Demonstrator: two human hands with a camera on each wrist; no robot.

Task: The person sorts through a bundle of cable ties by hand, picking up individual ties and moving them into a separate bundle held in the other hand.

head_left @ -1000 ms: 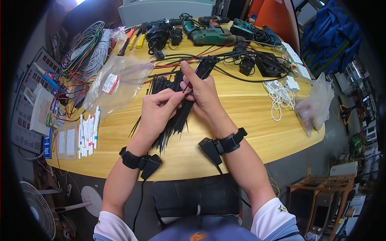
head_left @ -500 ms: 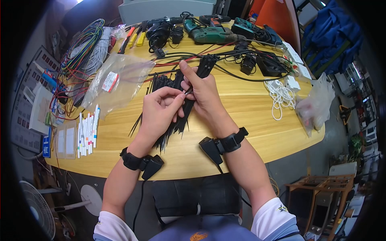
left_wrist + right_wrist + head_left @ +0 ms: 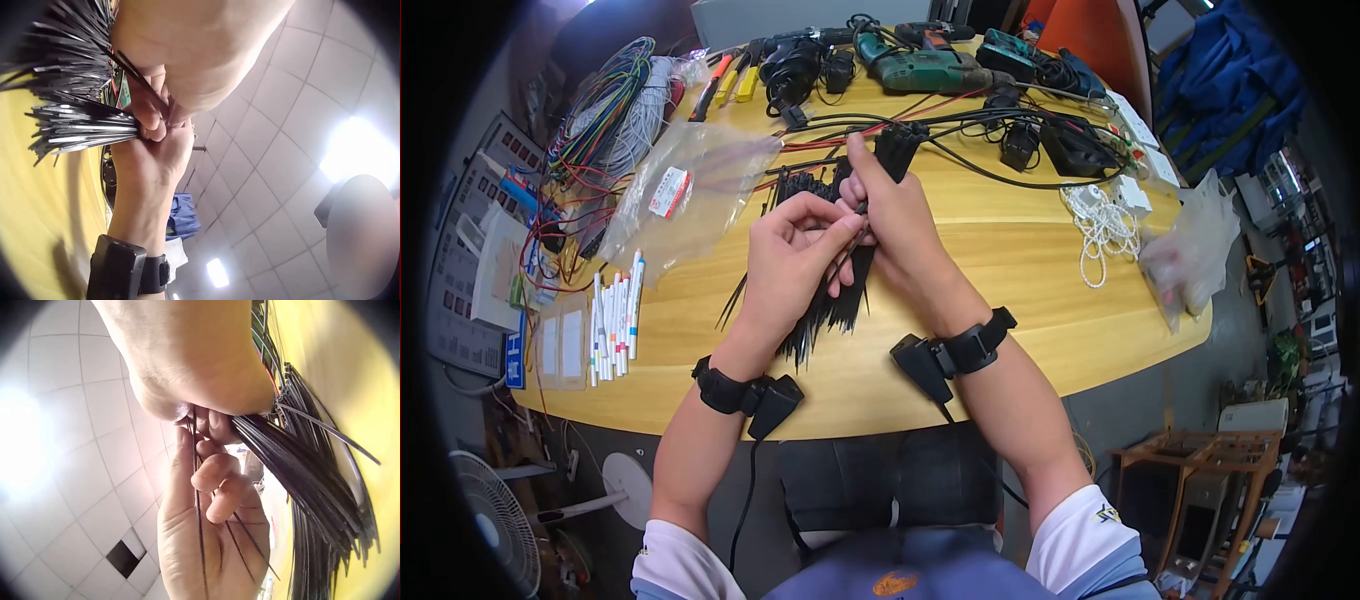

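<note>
My right hand [image 3: 902, 220] grips a thick bundle of black cable ties [image 3: 894, 150], its thumb pointing up and its fingers wrapped round the bundle. The tails of that bundle [image 3: 300, 487] fan out below the hand in the right wrist view. With thumb and forefinger, my left hand [image 3: 785, 265] pinches a few thin loose cable ties [image 3: 199, 512] right at the right hand's fingers. Their tails run down across the left palm. Under and beside the hands, a larger pile of black cable ties [image 3: 808, 335] lies on the table.
A clear plastic bag [image 3: 710, 190] and several markers [image 3: 615, 315] lie to the left, with coiled wires [image 3: 615, 115] behind. Along the back stand a green drill [image 3: 925, 75] and other power tools. Black cables [image 3: 970, 118], white cord [image 3: 1100, 235] and another plastic bag [image 3: 1195, 250] are right.
The left hand's fingers have loosened and spread a little, and thin cable ties now show across its palm. Both hands stay together, and the right keeps its bundle. The head view has shifted slightly.
</note>
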